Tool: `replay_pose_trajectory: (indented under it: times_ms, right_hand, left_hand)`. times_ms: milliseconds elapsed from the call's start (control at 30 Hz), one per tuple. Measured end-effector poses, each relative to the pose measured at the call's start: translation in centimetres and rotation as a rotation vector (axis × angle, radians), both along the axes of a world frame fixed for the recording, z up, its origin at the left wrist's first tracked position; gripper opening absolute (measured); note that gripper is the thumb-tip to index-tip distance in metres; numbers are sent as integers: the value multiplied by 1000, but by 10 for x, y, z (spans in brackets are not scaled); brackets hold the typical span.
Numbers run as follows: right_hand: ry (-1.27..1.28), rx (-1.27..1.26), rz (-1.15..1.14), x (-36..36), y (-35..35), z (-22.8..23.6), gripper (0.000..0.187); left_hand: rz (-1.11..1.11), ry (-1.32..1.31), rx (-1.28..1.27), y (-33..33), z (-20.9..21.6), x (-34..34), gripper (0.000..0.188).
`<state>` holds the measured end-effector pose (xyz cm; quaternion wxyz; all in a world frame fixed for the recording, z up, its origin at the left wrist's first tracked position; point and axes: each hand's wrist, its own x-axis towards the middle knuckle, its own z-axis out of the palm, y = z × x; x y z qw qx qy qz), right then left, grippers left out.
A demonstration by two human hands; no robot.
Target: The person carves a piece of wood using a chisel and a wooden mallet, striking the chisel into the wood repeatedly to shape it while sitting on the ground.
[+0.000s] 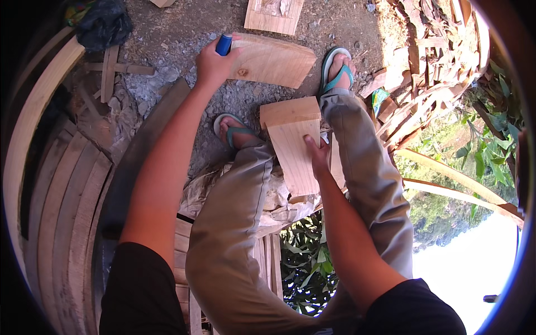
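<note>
My left hand [214,66] is closed round a small blue cylinder [224,44] with a pale end; its exact kind is unclear. That hand also meets the left end of a broad wooden board [273,58], which has a knot in its face and a curved upper edge. Lower down, between my legs, my right hand [319,157] grips a thick, pale wooden block [293,156] by its right side, thumb on the face and fingers hidden behind. The block is tilted, its wider end away from me.
My feet in green-strapped sandals [338,72] flank the block. Another wooden piece [272,22] lies beyond the board. Stacked planks [61,190] and a dark plastic bag [104,25] are at left. Wood scraps [432,72] are heaped at right, near leafy plants [494,148].
</note>
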<state>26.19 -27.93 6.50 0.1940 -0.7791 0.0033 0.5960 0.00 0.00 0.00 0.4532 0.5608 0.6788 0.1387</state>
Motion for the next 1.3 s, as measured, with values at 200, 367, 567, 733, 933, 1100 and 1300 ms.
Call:
replay_pose_trajectory:
  times_ms: [200, 367, 567, 733, 933, 1100, 1300]
  right_hand:
    - [54, 38, -18, 3, 4, -14, 53]
    - [-30, 8, 55, 4, 18, -21, 54]
    - [-804, 293, 428, -24, 73, -4, 51]
    - [-740, 728, 1029, -75, 227, -1, 84]
    - [-747, 423, 1466, -77, 264, -26, 119]
    - [-716, 542, 1490, -77, 240, -37, 123]
    - [-769, 602, 1426, -74, 243, -51, 113]
  left_hand:
    - [16, -9, -106, 16, 0, 13, 36]
    - [-56, 28, -22, 26, -8, 6, 37]
    - [406, -239, -13, 5, 35, -1, 26]
    - [633, -205, -111, -23, 108, -12, 22]
    - [830, -286, -184, -67, 159, -6, 22]
    - [981, -333, -193, -83, 196, -1, 19]
    - [1122, -401, -189, -89, 248, 13, 17]
